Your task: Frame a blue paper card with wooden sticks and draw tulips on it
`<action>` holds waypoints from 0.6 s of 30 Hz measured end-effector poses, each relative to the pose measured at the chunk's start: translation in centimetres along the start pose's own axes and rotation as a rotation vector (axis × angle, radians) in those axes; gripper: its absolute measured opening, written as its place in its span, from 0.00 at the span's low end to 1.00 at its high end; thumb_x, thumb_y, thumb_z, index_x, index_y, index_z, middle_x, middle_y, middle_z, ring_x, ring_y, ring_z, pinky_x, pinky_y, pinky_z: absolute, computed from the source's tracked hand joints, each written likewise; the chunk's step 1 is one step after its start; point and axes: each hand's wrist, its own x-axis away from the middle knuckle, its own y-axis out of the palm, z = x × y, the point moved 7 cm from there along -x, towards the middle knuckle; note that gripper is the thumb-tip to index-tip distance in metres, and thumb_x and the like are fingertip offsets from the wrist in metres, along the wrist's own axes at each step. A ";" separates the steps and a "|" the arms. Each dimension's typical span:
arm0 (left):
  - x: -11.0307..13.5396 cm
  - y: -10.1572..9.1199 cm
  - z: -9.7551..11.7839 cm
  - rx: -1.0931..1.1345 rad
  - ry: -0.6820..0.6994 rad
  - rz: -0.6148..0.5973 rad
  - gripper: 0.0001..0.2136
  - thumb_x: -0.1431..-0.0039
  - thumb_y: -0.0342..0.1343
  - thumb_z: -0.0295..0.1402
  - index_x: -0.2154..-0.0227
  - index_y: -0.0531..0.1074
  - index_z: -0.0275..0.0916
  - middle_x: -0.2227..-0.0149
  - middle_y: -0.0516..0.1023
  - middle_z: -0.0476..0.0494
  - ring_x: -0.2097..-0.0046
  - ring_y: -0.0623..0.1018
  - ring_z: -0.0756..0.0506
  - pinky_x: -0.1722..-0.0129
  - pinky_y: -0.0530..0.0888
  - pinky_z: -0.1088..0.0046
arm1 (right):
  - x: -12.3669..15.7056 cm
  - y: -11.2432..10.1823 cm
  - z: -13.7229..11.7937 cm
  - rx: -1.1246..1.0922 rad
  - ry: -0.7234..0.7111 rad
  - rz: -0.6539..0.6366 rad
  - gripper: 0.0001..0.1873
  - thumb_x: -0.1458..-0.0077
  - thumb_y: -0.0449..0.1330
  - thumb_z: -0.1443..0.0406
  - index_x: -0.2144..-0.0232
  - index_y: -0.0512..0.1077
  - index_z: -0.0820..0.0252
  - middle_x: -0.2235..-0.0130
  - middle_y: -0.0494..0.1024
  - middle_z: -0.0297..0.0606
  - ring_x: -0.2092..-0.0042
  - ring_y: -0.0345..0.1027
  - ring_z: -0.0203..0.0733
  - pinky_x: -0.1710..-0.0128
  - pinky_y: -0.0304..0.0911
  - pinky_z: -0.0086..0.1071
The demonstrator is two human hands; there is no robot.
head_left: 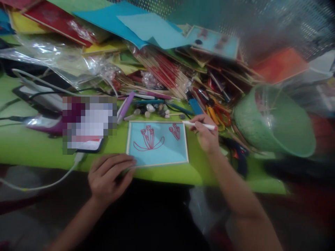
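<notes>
A light blue framed card (167, 152) lies on the green tabletop, with flower shapes drawn on it in red line: a larger group at its left and a smaller one near the upper right corner. My right hand (206, 134) grips a white marker (205, 125) with a red end, its tip by the card's upper right corner. At the lower left corner, my left hand (112, 174) holds the card's edge between fingers and thumb; the thumb is partly hidden.
A phone (91, 129) with a white cable lies left. Behind the card are pens (125, 106), pebbles (149, 108), sticks (157, 69) and coloured sheets (151, 29). Scissors (221, 113), a dark glue gun (239, 153) and a green basket (274, 122) stand right.
</notes>
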 end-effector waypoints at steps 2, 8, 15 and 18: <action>-0.2 -0.2 0.3 0.024 -0.015 0.002 0.10 0.39 0.64 0.26 0.58 0.80 0.47 0.60 0.87 0.49 0.60 0.84 0.43 0.56 0.78 0.60 | 0.0 0.0 -0.2 -0.004 -0.007 0.002 0.14 0.40 0.65 0.50 0.64 0.76 0.54 0.67 0.76 0.33 0.66 0.71 0.39 0.67 0.64 0.34; 0.0 -0.2 0.4 0.009 -0.013 -0.008 0.10 0.38 0.64 0.25 0.58 0.79 0.47 0.60 0.87 0.48 0.60 0.85 0.42 0.57 0.77 0.59 | 0.2 1.5 -0.9 0.036 0.052 -0.154 0.14 0.53 0.71 0.57 0.73 0.71 0.55 0.74 0.71 0.29 0.73 0.61 0.35 0.73 0.58 0.32; 0.6 0.3 -0.1 -0.039 0.008 -0.002 0.11 0.40 0.66 0.24 0.58 0.79 0.46 0.60 0.87 0.47 0.60 0.84 0.42 0.57 0.78 0.59 | 0.2 1.9 -0.9 0.104 0.077 -0.228 0.11 0.54 0.69 0.62 0.76 0.68 0.55 0.76 0.68 0.28 0.73 0.58 0.35 0.72 0.55 0.32; 0.8 0.4 -0.3 -0.064 -0.001 0.016 0.12 0.40 0.66 0.25 0.57 0.79 0.48 0.60 0.87 0.49 0.60 0.84 0.42 0.57 0.78 0.60 | 0.3 1.9 -0.7 0.130 0.090 -0.220 0.11 0.54 0.68 0.62 0.76 0.68 0.55 0.76 0.68 0.28 0.73 0.58 0.36 0.72 0.54 0.32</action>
